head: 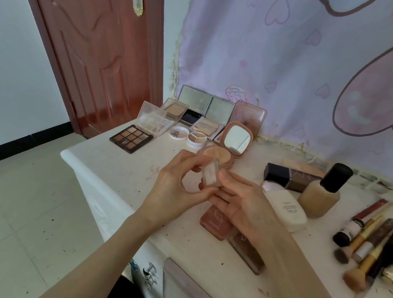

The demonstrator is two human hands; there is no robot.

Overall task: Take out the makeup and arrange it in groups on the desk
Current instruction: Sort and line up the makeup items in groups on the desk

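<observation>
Above the surface (116, 170), both hands pinch a small clear compact (210, 174) (left hand (177, 186), right hand (238, 202)), each grip clamped on it.

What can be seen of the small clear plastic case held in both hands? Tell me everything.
The small clear plastic case is a little rectangular box, see-through with a pale pinkish-white inside; its contents are too blurred to tell. It is held above the white desk, tilted, standing on its short end. The left hand pinches it from the left, the right hand from the lower right. It touches nothing else.
</observation>
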